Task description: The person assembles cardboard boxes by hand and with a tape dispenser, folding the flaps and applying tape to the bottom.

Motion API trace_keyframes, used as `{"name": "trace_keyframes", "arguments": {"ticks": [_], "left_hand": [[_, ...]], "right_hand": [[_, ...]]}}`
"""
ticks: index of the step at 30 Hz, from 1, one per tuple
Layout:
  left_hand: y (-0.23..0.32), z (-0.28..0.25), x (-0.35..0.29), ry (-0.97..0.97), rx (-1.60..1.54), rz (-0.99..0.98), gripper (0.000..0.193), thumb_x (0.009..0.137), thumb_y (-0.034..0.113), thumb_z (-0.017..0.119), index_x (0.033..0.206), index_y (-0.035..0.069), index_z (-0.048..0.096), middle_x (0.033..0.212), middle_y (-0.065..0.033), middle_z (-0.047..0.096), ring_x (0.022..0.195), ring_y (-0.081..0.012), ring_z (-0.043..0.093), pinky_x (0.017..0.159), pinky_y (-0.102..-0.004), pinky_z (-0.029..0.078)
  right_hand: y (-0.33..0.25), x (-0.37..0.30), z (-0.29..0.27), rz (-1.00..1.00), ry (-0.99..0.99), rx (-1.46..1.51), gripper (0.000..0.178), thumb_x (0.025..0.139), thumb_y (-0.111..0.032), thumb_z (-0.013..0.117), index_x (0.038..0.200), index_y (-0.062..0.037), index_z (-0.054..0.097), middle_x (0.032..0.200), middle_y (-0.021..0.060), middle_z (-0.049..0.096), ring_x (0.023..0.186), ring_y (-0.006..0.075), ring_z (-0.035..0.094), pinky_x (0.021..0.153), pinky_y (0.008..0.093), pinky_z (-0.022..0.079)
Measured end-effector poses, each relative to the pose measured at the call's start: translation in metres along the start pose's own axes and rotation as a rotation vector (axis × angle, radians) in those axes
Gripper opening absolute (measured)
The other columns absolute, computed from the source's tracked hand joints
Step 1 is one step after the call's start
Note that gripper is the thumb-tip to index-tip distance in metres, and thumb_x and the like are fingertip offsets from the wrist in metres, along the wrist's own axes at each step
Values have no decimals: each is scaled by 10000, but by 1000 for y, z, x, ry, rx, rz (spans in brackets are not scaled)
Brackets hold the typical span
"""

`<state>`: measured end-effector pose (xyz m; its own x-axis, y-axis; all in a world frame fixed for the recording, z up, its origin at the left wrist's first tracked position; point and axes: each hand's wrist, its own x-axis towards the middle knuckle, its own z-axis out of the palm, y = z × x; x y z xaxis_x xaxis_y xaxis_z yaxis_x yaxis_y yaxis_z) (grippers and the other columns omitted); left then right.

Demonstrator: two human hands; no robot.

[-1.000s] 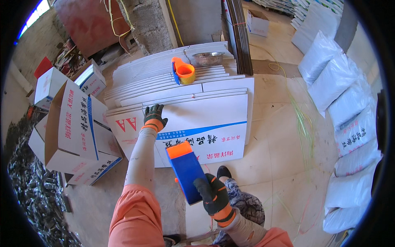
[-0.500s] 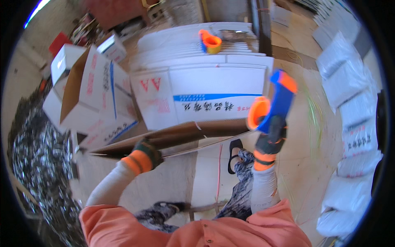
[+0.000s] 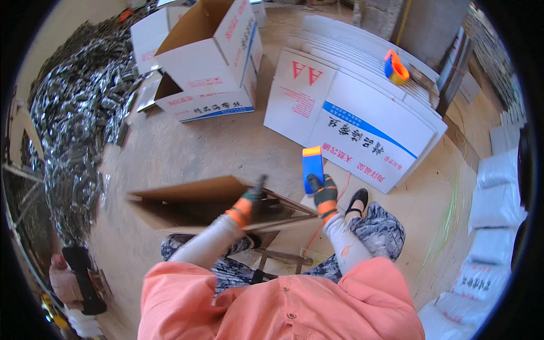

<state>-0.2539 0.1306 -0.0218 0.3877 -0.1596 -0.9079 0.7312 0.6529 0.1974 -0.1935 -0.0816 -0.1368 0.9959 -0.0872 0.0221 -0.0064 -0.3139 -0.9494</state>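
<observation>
A blue and orange tape dispenser (image 3: 312, 169) stands upright in my right hand (image 3: 324, 199), whose gloved fingers are wrapped round its lower end. Just below it is the right corner of a half-folded cardboard box (image 3: 187, 211), its brown inside facing up in front of my knees. My left hand (image 3: 253, 203), in a dark glove with an orange cuff, is over the right part of that box. Motion smears it somewhat, but its fingers look spread, one pointing up. Whether it touches the cardboard I cannot tell.
Flat white cartons (image 3: 362, 122) lie stacked ahead, with another tape dispenser (image 3: 396, 69) on top. Opened white boxes (image 3: 226, 62) stand at the far left, beside a heap of shiny dark packets (image 3: 73, 113). White sacks (image 3: 498, 192) line the right side. Another person (image 3: 67, 277) is at the lower left.
My view has swung left. The tape dispenser has come down and inward to the box's right end. My left hand has left the near edge and moved right over the box.
</observation>
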Motion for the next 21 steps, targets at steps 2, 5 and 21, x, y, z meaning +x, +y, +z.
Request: {"name": "trace_keyframes", "arguments": {"ticks": [2, 5, 21], "left_hand": [[-33, 11, 33, -121, 165, 502, 456, 809, 377, 632, 1140, 83, 525, 1073, -96, 595, 940, -264, 591, 868, -412, 459], [-41, 34, 9, -241, 486, 716, 338, 734, 175, 699, 1025, 36, 597, 984, -85, 628, 924, -202, 595, 797, -316, 479], [171, -261, -70, 1883, 1516, 1043, 585, 826, 379, 520, 1299, 54, 405, 1303, -204, 452, 1160, -348, 484, 956, -424, 398]], "right_hand": [[-60, -28, 4, -44, -117, 28, 375, 791, -354, 693, 899, -8, 598, 784, 159, 632, 665, 255, 583, 641, 359, 466], [-46, -37, -14, 341, -111, 633, 273, 839, -301, 651, 921, -42, 626, 833, 28, 643, 719, 131, 597, 624, 286, 478], [-51, -79, 27, 24, -763, 46, 423, 834, -240, 638, 1161, -3, 512, 983, 165, 627, 876, 266, 618, 768, 352, 484]]}}
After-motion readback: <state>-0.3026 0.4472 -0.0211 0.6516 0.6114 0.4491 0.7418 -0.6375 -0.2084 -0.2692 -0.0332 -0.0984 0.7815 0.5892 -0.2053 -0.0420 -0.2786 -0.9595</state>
